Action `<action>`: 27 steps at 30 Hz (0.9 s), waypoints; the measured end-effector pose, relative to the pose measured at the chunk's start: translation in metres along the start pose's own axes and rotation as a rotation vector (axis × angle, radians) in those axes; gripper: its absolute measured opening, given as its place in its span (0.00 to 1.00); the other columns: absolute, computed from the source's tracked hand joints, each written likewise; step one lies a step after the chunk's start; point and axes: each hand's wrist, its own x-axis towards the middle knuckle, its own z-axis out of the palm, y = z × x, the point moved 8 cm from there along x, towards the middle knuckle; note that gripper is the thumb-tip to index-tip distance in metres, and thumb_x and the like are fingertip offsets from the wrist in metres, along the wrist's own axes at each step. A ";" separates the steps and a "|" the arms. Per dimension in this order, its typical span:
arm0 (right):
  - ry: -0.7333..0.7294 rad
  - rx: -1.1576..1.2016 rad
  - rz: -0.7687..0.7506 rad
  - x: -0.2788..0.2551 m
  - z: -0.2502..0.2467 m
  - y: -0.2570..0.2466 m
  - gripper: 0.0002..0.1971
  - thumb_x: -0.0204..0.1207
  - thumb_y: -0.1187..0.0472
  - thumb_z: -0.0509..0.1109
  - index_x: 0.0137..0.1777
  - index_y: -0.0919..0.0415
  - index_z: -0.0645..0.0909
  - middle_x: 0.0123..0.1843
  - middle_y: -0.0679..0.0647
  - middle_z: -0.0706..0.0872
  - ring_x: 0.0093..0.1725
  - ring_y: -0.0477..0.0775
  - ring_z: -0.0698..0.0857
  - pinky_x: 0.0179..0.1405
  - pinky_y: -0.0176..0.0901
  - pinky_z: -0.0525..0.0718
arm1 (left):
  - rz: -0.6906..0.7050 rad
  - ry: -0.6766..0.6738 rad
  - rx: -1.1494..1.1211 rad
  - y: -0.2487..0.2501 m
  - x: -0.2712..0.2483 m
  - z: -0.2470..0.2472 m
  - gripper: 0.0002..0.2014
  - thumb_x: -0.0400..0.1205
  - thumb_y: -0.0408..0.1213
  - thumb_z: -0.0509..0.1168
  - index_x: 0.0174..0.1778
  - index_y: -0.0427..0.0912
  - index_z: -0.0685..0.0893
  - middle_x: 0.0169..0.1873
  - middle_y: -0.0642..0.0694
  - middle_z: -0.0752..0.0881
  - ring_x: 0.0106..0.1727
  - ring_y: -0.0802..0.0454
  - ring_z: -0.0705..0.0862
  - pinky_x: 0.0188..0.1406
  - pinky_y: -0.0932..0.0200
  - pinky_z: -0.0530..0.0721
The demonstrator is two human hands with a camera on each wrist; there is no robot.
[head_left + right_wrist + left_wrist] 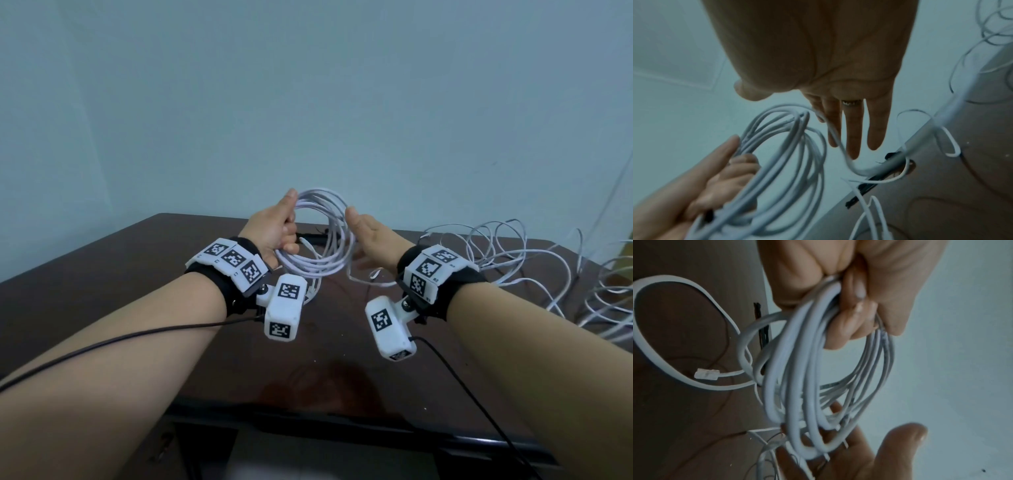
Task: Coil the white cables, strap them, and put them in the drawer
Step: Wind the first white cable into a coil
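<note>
A coil of white cable (325, 260) hangs in the air above the dark table (137, 274). My left hand (279, 229) grips the coil's left side, with its fingers (851, 318) curled round the strands. My right hand (368, 236) is at the coil's right side, and its fingers (853, 129) are straight and spread. One strand of the cable (840, 146) runs across those fingers. A clear plug (706, 374) dangles at the cable's end below the coil.
Several loose white cables (513, 253) sprawl over the table's right side. Black straps (869, 186) lie near the table's far edge, behind the coil. A pale wall (308, 102) stands behind the table. Thin black leads (120, 339) trail from both wrist cameras.
</note>
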 end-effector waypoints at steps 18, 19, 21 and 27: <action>0.031 -0.750 0.045 -0.004 -0.023 0.025 0.12 0.85 0.52 0.54 0.60 0.46 0.79 0.53 0.49 0.85 0.59 0.56 0.82 0.61 0.48 0.71 | 0.068 0.416 -0.320 0.019 0.006 -0.079 0.22 0.81 0.59 0.60 0.32 0.46 0.68 0.11 0.54 0.62 0.10 0.56 0.64 0.16 0.73 0.67; 0.082 -0.710 0.059 -0.003 -0.031 0.026 0.13 0.85 0.51 0.54 0.60 0.47 0.79 0.54 0.51 0.85 0.58 0.58 0.82 0.60 0.49 0.73 | 0.074 0.426 -0.335 0.022 0.005 -0.081 0.22 0.82 0.60 0.60 0.32 0.46 0.67 0.11 0.54 0.62 0.09 0.56 0.64 0.17 0.74 0.67; 0.206 -0.715 0.039 -0.002 -0.043 0.020 0.14 0.85 0.52 0.53 0.63 0.48 0.78 0.56 0.55 0.85 0.57 0.62 0.82 0.58 0.51 0.76 | 0.088 0.447 -0.320 0.024 0.004 -0.083 0.22 0.81 0.60 0.60 0.32 0.46 0.68 0.11 0.54 0.62 0.09 0.56 0.64 0.18 0.74 0.68; 0.197 -1.092 -0.081 -0.007 -0.009 -0.012 0.19 0.82 0.44 0.53 0.67 0.48 0.74 0.57 0.59 0.81 0.60 0.63 0.78 0.57 0.52 0.71 | 0.089 0.416 -0.053 0.010 0.007 -0.068 0.25 0.83 0.60 0.56 0.38 0.39 0.76 0.17 0.50 0.65 0.12 0.55 0.65 0.26 0.60 0.74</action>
